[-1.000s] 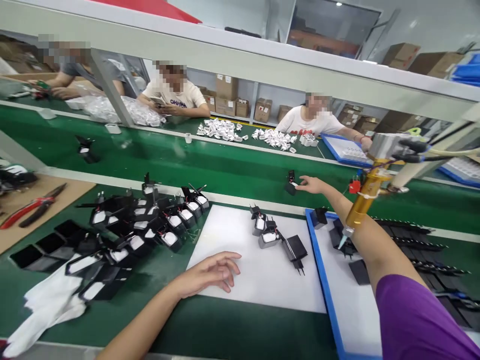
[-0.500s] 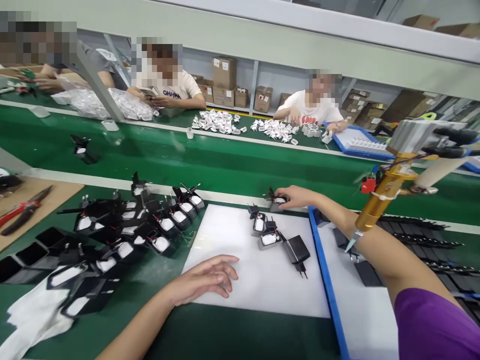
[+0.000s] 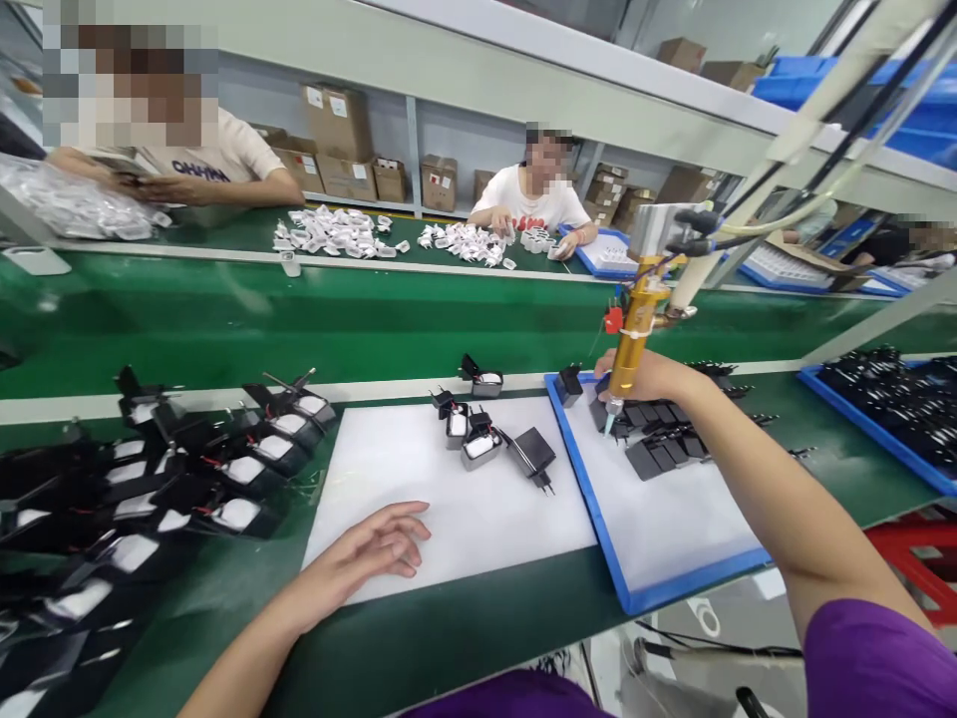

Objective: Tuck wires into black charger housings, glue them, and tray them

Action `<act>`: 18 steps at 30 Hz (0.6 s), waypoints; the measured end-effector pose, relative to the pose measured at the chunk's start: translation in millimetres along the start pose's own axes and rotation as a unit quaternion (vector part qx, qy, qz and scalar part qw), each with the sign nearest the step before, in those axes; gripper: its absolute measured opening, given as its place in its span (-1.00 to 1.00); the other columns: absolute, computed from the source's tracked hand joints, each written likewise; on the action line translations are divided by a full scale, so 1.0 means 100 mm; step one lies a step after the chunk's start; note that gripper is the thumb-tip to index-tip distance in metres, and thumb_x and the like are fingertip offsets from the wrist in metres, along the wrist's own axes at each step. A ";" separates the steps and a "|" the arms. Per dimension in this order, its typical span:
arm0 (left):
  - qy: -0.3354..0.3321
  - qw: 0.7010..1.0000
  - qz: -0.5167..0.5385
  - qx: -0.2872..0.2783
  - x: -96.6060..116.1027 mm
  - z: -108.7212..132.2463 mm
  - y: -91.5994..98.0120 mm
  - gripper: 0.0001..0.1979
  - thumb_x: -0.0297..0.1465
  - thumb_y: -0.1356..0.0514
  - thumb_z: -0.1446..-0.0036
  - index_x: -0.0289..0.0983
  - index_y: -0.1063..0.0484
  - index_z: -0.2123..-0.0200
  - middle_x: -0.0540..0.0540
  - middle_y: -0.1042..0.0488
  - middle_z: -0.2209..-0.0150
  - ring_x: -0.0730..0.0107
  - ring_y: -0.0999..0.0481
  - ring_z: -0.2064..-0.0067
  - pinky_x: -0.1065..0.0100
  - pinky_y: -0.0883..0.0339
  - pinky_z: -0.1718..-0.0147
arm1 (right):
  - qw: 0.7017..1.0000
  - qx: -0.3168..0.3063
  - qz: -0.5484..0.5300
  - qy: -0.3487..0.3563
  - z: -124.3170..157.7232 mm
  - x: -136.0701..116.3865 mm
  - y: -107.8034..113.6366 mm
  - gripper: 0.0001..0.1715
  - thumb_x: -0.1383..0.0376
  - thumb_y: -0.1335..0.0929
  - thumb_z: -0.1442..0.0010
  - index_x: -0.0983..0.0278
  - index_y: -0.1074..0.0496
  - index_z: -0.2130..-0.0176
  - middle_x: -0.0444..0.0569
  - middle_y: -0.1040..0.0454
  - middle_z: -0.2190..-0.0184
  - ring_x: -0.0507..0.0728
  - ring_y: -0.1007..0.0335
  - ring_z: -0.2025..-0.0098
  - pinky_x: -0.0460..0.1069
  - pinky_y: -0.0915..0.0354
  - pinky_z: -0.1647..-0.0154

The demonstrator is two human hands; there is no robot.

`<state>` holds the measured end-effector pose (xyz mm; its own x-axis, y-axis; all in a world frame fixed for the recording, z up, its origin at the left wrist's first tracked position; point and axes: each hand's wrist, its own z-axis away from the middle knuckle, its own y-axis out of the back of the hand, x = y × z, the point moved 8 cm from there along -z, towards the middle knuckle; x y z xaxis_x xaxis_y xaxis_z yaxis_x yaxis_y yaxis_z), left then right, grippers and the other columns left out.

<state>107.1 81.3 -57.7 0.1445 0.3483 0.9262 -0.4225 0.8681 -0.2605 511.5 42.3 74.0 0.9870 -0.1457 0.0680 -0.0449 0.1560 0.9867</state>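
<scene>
My left hand (image 3: 374,548) hovers over the white board (image 3: 478,529), fingers apart and holding nothing. My right hand (image 3: 658,375) reaches into the blue-edged tray (image 3: 673,538), next to a black plug adapter (image 3: 600,404). A gold dispenser with a pointed tip (image 3: 635,329) hides most of its fingers, so I cannot tell whether they grip anything. On the board lie two open black adapters (image 3: 480,449) with white insides showing, plus a closed black adapter (image 3: 532,454). Another open adapter (image 3: 485,383) sits at the board's far edge.
Many open adapters (image 3: 239,514) crowd the green table at left. Rows of closed adapters (image 3: 665,449) fill part of the tray, and a second tray (image 3: 897,409) stands further right. Across the green divider, co-workers (image 3: 530,189) sit behind piles of white plug parts (image 3: 336,231).
The view has swung right. My right hand has left the open adapter at the board's far edge and moved right over the tray. My left hand stays open above the board.
</scene>
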 end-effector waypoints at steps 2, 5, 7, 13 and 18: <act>-0.001 1.000 -0.018 0.007 0.03 0.01 -0.02 -0.57 -0.22 -0.17 -0.22 -0.15 -0.31 -0.14 -0.19 -0.39 0.04 0.23 -0.45 0.13 0.20 -0.38 0.11 | 0.999 -0.024 0.046 0.003 0.23 -0.12 -0.11 -0.50 0.17 -0.46 0.00 0.19 -0.45 0.03 0.04 -0.46 -0.02 0.29 -0.36 -0.07 0.14 -0.26 -0.08; -0.002 0.999 -0.045 0.015 0.06 0.02 -0.03 -0.58 -0.20 -0.18 -0.21 -0.15 -0.33 -0.11 -0.17 -0.39 0.06 0.23 -0.46 0.14 0.19 -0.38 0.10 | 0.992 -0.047 0.119 -0.017 0.42 -0.30 -0.30 -0.30 0.18 -0.49 0.05 0.30 -0.37 -0.07 0.20 -0.37 -0.10 0.37 -0.24 -0.16 0.30 -0.07 -0.20; -0.005 0.998 -0.062 0.021 0.04 0.01 -0.02 -0.57 -0.18 -0.19 -0.19 -0.15 -0.33 -0.10 -0.17 -0.39 0.06 0.23 -0.46 0.15 0.19 -0.38 0.10 | 0.986 -0.034 0.158 -0.030 0.45 -0.39 -0.38 -0.33 0.21 -0.47 0.00 0.38 -0.36 -0.07 0.27 -0.37 -0.09 0.37 -0.23 -0.15 0.32 0.03 -0.24; -0.037 0.996 -0.078 0.019 -0.03 -0.03 0.05 -0.53 -0.14 -0.19 -0.18 -0.16 -0.31 -0.13 -0.18 -0.40 0.06 0.24 -0.48 0.17 0.20 -0.40 0.12 | 0.984 -0.014 0.169 -0.049 0.41 -0.48 -0.46 -0.54 0.39 -0.36 -0.09 0.45 -0.40 -0.01 0.31 -0.47 0.05 0.33 -0.39 0.01 0.22 -0.08 -0.16; -0.040 0.995 -0.091 0.012 -0.04 -0.04 0.04 -0.53 -0.14 -0.18 -0.19 -0.17 -0.30 -0.12 -0.18 -0.40 0.07 0.24 -0.48 0.17 0.20 -0.41 0.13 | 0.990 -0.020 0.133 -0.042 0.35 -0.40 -0.39 -0.61 0.40 -0.38 -0.04 0.42 -0.46 0.09 0.27 -0.52 0.11 0.31 -0.46 0.06 0.08 -0.25 0.06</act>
<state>108.5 85.0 -63.6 0.1495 0.1555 0.9765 -0.4173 0.9052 -0.0803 468.0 8.1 37.5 0.9244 -0.1752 0.3388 -0.2941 0.2381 0.9256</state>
